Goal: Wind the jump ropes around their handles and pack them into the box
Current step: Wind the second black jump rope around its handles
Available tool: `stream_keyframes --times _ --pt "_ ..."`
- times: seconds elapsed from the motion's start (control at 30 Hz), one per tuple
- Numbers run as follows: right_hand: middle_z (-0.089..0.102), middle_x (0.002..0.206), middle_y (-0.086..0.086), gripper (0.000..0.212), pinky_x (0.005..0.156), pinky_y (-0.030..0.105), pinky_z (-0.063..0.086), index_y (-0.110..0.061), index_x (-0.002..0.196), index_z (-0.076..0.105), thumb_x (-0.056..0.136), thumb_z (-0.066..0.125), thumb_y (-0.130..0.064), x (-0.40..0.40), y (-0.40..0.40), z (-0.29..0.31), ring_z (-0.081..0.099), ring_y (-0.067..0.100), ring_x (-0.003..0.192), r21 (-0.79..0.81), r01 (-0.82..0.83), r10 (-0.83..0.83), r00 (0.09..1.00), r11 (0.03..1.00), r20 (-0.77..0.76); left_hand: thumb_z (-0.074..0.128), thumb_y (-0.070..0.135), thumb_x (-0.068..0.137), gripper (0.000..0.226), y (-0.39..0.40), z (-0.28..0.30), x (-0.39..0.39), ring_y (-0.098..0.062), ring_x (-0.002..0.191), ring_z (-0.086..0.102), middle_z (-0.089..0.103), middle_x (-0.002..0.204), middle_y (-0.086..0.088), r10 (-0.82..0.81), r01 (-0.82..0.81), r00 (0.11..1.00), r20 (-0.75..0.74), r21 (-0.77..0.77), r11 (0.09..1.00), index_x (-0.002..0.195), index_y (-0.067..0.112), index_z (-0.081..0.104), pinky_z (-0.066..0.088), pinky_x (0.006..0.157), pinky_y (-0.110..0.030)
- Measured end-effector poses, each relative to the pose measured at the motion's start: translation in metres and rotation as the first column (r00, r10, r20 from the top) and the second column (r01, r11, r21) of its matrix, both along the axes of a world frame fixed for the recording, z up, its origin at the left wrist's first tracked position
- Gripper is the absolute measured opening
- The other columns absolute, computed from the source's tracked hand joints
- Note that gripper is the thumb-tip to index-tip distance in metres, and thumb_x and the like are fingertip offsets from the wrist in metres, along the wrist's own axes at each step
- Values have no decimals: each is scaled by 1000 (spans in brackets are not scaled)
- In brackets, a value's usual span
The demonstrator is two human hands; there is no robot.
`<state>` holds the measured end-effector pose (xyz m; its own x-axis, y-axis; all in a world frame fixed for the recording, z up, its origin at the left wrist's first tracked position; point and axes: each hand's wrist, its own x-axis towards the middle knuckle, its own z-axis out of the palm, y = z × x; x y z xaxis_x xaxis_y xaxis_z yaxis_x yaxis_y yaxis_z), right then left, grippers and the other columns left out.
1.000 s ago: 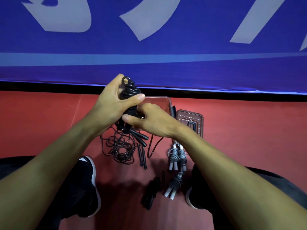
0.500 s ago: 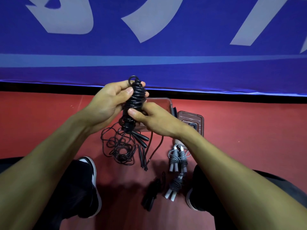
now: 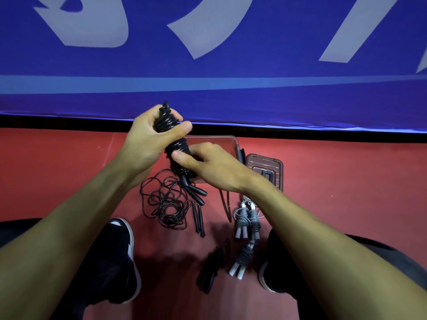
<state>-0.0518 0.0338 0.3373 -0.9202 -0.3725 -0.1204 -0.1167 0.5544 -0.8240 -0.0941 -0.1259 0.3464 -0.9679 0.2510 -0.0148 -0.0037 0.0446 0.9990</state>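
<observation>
A black jump rope (image 3: 176, 146), wound thick around its handles, is held upright above the floor. My left hand (image 3: 149, 137) grips its upper part, thumb across the coils. My right hand (image 3: 208, 165) pinches the lower coils. Below them lies a loose tangle of black rope (image 3: 165, 204) with black handles (image 3: 196, 195). The clear plastic box (image 3: 228, 144) sits on the red floor behind my right hand, its lid (image 3: 269, 169) beside it on the right. Two wound grey ropes (image 3: 247, 219) lie near my right forearm, another grey bundle (image 3: 245, 257) and a wound black one (image 3: 211, 271) lie closer.
A blue banner (image 3: 231, 54) with pale lettering hangs just beyond the box. My shoes (image 3: 126, 257) and knees frame the ropes on both sides. The red floor (image 3: 346, 181) stretches to the right and left.
My left hand shifted its hold higher on the bundle, thumb now across the coils. The bundle tilted with its top to the left, and my right hand moved lower on the coils.
</observation>
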Motion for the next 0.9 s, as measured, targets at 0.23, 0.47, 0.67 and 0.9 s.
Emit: stream_keyframes --times 0.23,0.47,0.67,0.9 --pt "50 59 -14 46 64 25 39 -26 65 50 107 43 -44 -1 3 0 48 3 59 10 32 -32 999 999 -42 41 23 105 30 -4 6 1 -28 99 71 68 112 -19 -175 135 970 167 225 965 122 4 56 58 85 -33" --pt "58 67 11 67 73 43 53 -1 76 59 101 44 -61 -2 3 -4 67 31 74 13 57 -57 998 998 20 82 28 77 34 -3 3 0 -13 77 61 59 85 2 30 -39 989 143 62 997 98 16 58 52 77 -33" --pt "55 63 -10 43 64 22 46 -14 78 65 84 75 -55 -2 6 -6 54 8 60 12 16 -16 998 1000 65 81 23 79 38 5 -4 9 -30 84 65 61 94 -10 50 -48 997 62 -24 999 98 19 48 57 79 -47" --pt "68 78 -8 16 72 21 49 -17 93 68 86 81 -24 -6 5 -8 60 -4 65 -48 -16 23 989 999 149 75 6 89 33 8 0 9 -21 71 68 66 84 -3 78 -79 997 12 32 996 103 15 46 58 66 -33"
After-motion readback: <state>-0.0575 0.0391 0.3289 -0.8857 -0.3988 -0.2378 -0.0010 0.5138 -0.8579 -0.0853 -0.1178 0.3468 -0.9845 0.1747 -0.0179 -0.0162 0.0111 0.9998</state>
